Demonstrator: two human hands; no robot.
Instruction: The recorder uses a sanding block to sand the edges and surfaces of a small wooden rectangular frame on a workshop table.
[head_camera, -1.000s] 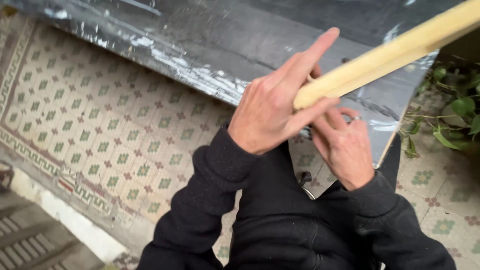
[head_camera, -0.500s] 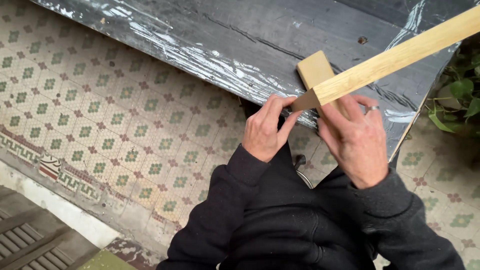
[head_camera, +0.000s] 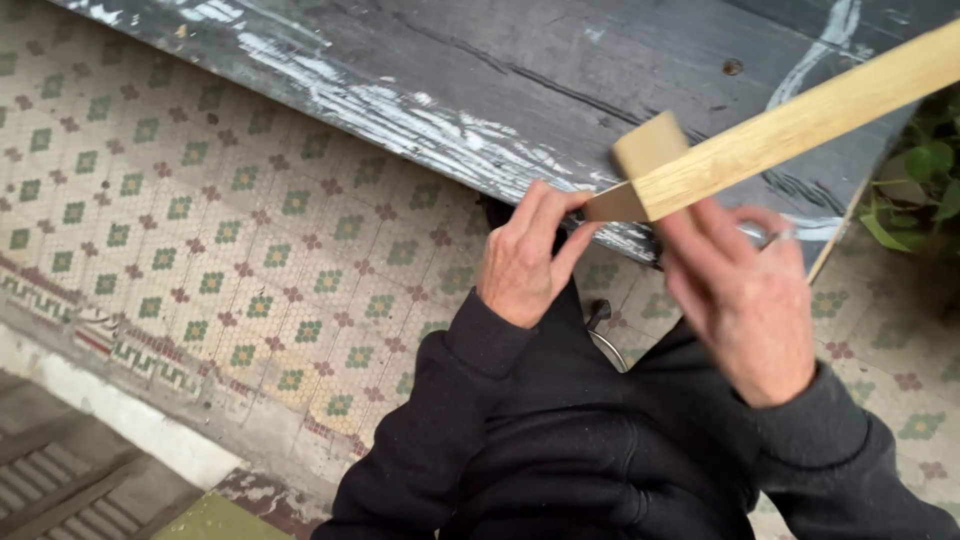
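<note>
Two hands meet at the near end of a pale wooden stick (head_camera: 790, 125). My left hand (head_camera: 525, 260) pinches its tip between thumb and fingers (head_camera: 545, 205). My right hand (head_camera: 745, 300) is blurred just below it, fingers spread, touching the underside. Beyond the fingers lies the dark, paint-streaked desk (head_camera: 450, 70); below them, patterned floor tiles (head_camera: 200, 220).

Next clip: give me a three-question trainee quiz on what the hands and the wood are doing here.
1. True or false: the left hand touches the cut end of the wooden strip.
2. Which hand wears a ring? A) left B) right C) neither
3. Fill in: behind the strip lies a dark, paint-streaked ____.

Key:
1. True; its fingertips meet the strip's near end.
2. B; the ring shows on the right hand, which looks blurred below the strip.
3. Board, above the patterned tile floor.
</note>
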